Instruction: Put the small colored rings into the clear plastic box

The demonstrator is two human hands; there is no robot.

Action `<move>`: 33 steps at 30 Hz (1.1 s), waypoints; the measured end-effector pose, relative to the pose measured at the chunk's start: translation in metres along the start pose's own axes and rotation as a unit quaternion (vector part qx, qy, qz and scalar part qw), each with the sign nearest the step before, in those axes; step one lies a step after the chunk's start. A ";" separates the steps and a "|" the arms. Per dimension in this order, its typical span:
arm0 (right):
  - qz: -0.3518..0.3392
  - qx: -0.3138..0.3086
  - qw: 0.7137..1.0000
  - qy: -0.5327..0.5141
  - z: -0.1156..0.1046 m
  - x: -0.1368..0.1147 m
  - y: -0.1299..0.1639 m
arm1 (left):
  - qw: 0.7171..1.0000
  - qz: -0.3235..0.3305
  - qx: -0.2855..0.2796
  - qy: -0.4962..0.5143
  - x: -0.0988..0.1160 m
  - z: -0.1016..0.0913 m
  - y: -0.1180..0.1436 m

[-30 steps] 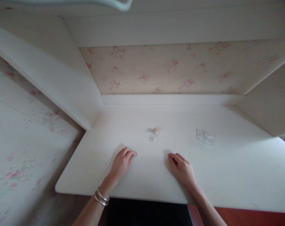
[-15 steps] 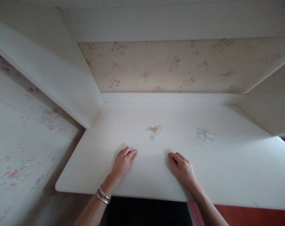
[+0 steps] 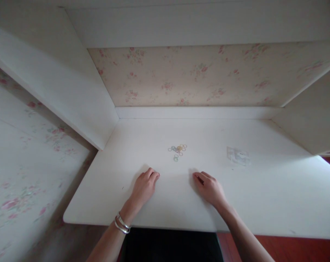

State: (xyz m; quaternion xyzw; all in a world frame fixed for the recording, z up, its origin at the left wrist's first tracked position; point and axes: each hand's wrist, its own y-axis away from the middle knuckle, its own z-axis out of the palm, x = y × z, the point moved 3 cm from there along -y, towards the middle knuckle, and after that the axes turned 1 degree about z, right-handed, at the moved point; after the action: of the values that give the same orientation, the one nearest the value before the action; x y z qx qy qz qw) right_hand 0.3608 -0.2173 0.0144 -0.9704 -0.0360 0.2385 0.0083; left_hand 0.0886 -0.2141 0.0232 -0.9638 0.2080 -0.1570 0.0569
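Note:
Several small thin rings (image 3: 178, 148) in grey-green, yellow and pinkish tones lie in a loose cluster on the white desk. A pair of greenish rings (image 3: 176, 158) sits just nearer to me. My left hand (image 3: 146, 183) rests left of the cluster, thumb and forefinger pinched on a small ring (image 3: 158, 175) whose edge barely shows at the fingertips. To the right, my right hand (image 3: 208, 185) lies with its fingers curled and the thumb against the forefinger. Whatever may be between those fingertips is too small or hidden to make out.
A clear plastic bag (image 3: 238, 156) lies on the desk (image 3: 165, 211) to the right of the rings. White side panels (image 3: 72, 87) and a low back ledge (image 3: 197, 112) bound the desk. Below its front edge is a black surface (image 3: 173, 245).
My right hand has shifted slightly up and left on the desk. My left hand stays nearly in place, still pinched, turned slightly. The cluster of rings looks the same.

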 end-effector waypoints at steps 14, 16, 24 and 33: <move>-0.015 -0.067 0.988 0.136 0.002 -0.033 -0.086 | 0.991 -0.003 0.066 0.117 -0.007 0.006 0.006; -0.021 -0.074 0.987 0.144 0.002 -0.034 -0.090 | 0.983 -0.024 0.086 0.159 -0.010 0.004 0.007; -0.018 -0.073 0.983 0.170 0.006 -0.033 -0.085 | 0.947 -0.106 0.165 0.256 -0.027 0.000 0.005; -0.047 0.004 0.996 0.080 0.022 -0.058 -0.050 | 0.934 -0.129 0.161 0.292 -0.031 -0.002 0.004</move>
State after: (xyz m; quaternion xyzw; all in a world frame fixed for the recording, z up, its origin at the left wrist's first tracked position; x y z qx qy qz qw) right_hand 0.2961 -0.1715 0.0234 -0.9836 -0.0795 0.1598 0.0262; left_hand 0.0596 -0.2049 0.0159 -0.8722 0.0611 -0.4685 0.1269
